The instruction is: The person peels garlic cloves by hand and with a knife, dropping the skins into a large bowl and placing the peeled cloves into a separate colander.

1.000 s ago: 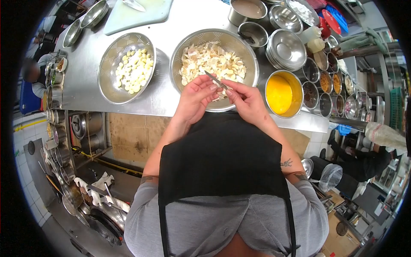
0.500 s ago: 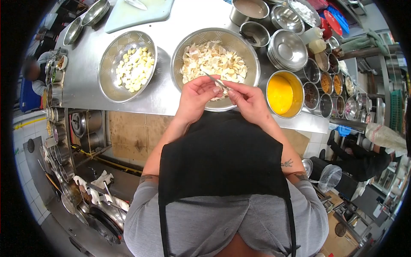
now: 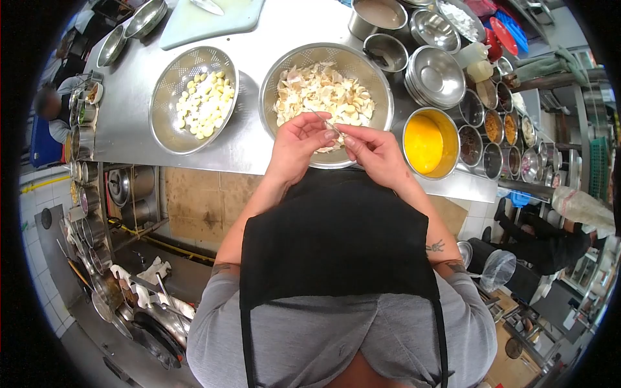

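Observation:
My left hand is over the near rim of a perforated metal colander, its fingers closed on a small pale garlic clove. My right hand meets it there, pinching a small knife whose thin blade points up and left across the clove. The fingers hide the knife's handle and part of the clove. Beneath both hands, the colander holds a heap of garlic cloves and papery skins. To the left, a second colander contains peeled garlic cloves.
A pot of yellow liquid stands right of my right hand. Behind it are stacked metal bowls. A pale cutting board with a knife lies at the back left. Other people are at the far left and right.
Both hands stay in nearly the same place at the clove. The knife blade has turned slightly and now looks thinner.

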A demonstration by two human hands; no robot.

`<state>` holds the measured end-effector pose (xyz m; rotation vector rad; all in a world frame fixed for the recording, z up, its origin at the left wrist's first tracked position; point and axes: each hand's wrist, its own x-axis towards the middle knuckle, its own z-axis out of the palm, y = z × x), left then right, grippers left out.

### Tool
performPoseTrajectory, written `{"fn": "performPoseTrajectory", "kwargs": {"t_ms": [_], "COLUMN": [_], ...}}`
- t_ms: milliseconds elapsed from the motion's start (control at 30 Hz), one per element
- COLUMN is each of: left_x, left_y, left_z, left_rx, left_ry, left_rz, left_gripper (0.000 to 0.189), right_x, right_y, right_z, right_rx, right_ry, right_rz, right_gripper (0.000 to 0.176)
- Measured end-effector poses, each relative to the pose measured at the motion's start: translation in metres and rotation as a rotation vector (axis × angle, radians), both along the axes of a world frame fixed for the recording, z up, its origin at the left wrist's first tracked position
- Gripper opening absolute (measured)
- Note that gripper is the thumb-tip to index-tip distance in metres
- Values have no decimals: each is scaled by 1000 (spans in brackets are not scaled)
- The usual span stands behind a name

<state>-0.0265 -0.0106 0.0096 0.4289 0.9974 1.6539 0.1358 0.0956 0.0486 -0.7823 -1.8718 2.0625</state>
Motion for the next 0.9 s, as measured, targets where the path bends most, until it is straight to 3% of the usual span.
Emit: {"fn": "performPoseTrajectory", "kwargs": {"t_ms": [300, 400, 600, 700, 800, 900], "left_x": [2, 2, 1, 0, -1, 0], "left_y": [-1, -5, -2, -2, -2, -2], "left_z": [-1, 2, -1, -7, -9, -10], "left_rx": [63, 16, -31, -38, -63, -75], "left_ry": [27, -22, -176, -187, -199, -196], "left_rz": [14, -7, 80, 113, 138, 137], "left_gripper": [24, 26, 26, 25, 24, 25], "right_x": [-2, -2, 2, 2, 3, 1], "right_y": [-2, 12, 11, 13, 13, 8], "right_z": [-5, -9, -18, -20, -22, -3], "right_rx": [160, 213, 69, 156, 173, 17], "right_ry": [11, -40, -265, -339, -215, -196], "right_rz": [-72, -230, -40, -7, -54, -88], "right_gripper": [30, 31, 33, 34, 35, 37]}}
